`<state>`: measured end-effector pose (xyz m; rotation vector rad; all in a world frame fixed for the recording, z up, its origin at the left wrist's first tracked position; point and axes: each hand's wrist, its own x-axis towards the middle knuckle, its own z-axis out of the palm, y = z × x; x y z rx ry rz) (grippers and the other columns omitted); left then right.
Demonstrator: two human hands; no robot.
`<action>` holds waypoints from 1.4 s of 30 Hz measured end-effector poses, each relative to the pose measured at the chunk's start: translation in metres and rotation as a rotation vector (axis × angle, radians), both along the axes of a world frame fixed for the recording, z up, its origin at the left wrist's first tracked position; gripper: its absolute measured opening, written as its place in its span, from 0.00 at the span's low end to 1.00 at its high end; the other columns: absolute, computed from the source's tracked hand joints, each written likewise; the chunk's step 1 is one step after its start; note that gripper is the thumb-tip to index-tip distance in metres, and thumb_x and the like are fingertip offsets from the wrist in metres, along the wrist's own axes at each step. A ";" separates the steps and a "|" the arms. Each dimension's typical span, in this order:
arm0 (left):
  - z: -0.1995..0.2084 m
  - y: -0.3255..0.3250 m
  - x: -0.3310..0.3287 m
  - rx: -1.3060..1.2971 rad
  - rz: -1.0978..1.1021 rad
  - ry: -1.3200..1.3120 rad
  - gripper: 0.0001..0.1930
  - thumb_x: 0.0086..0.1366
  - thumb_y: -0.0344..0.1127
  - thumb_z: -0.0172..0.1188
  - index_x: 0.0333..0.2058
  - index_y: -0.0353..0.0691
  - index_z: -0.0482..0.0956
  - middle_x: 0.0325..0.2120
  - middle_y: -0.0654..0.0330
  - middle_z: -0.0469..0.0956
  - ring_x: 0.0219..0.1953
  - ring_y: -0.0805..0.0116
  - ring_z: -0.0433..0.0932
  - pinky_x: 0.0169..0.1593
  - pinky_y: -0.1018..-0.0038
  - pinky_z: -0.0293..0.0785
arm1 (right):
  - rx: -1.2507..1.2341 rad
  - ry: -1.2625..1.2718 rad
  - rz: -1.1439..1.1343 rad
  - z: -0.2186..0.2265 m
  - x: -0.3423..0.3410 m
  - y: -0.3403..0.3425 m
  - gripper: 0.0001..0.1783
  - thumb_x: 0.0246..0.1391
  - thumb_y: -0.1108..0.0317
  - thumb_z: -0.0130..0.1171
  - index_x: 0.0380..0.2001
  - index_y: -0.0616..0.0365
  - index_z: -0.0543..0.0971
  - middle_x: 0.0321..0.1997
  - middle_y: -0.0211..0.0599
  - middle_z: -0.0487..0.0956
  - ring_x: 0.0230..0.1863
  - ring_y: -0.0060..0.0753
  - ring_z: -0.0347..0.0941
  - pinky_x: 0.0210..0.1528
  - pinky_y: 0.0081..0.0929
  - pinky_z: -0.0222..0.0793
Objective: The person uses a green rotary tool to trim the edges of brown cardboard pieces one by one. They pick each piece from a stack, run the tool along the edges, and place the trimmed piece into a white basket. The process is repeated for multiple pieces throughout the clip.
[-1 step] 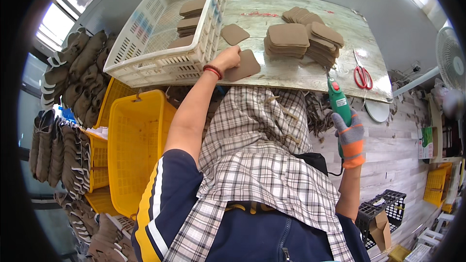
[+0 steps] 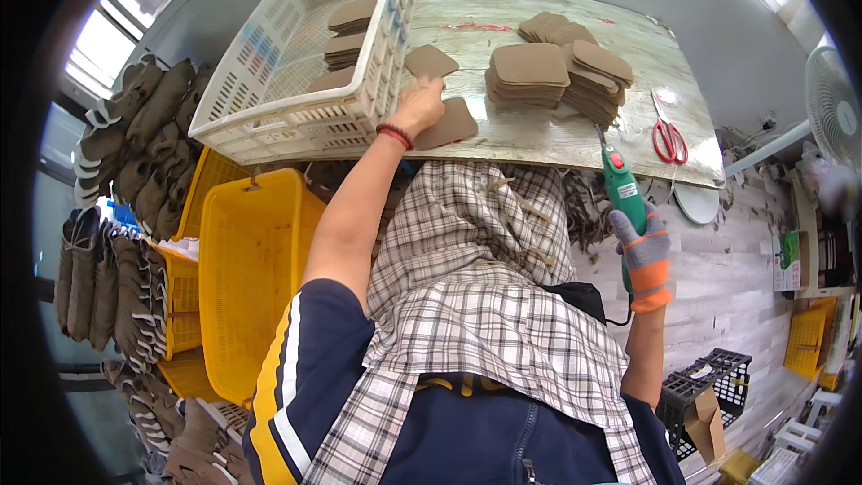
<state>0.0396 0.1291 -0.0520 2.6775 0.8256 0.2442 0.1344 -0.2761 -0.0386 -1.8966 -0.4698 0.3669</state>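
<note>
My left hand (image 2: 420,104) reaches over the near side of the table, its fingers stretched toward a flat brown pad (image 2: 432,62) with rounded corners. Its fingertips are slightly smeared and partly hidden; they look to be at the pad's near edge. Beside and partly under this hand lies another brown pad (image 2: 453,122). My right hand (image 2: 644,256), in a grey and orange glove, is wrapped round a green handheld power tool (image 2: 625,187) with a red button and a thin metal tip. That tip points up toward stacks of brown pads (image 2: 528,72) on the table.
A white plastic crate (image 2: 274,121) holding more pads stands at the table's left. Red-handled scissors (image 2: 668,139) lie at the right. Yellow crates (image 2: 247,283) and heaps of brown shoe-like pieces (image 2: 144,144) are at left. A white fan (image 2: 831,112) stands at far right.
My left hand has shifted slightly away from me, off the near pad and toward the far one. My right hand still holds the power tool, almost unmoved.
</note>
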 end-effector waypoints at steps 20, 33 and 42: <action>0.216 -0.236 -0.102 -0.752 -1.556 -0.844 0.08 0.63 0.34 0.56 0.39 0.37 0.75 0.36 0.53 0.77 0.37 0.58 0.79 0.41 0.66 0.78 | -0.076 -0.074 -0.011 -0.013 -0.014 0.002 0.30 0.46 0.55 0.69 0.48 0.61 0.73 0.34 0.39 0.79 0.33 0.27 0.74 0.37 0.26 0.70; 0.204 -0.275 -0.112 -0.785 -1.577 -0.947 0.06 0.64 0.34 0.56 0.37 0.40 0.75 0.33 0.57 0.77 0.35 0.62 0.77 0.39 0.68 0.75 | -0.137 -0.060 0.041 -0.030 -0.021 0.017 0.30 0.45 0.54 0.68 0.47 0.61 0.73 0.36 0.42 0.80 0.36 0.32 0.77 0.38 0.27 0.72; 0.197 -0.288 -0.105 -0.813 -1.557 -0.953 0.05 0.64 0.35 0.55 0.36 0.42 0.75 0.31 0.60 0.76 0.34 0.65 0.76 0.38 0.70 0.72 | -0.104 0.007 0.006 -0.027 -0.023 0.014 0.28 0.45 0.57 0.69 0.46 0.61 0.74 0.35 0.37 0.80 0.34 0.25 0.75 0.38 0.25 0.71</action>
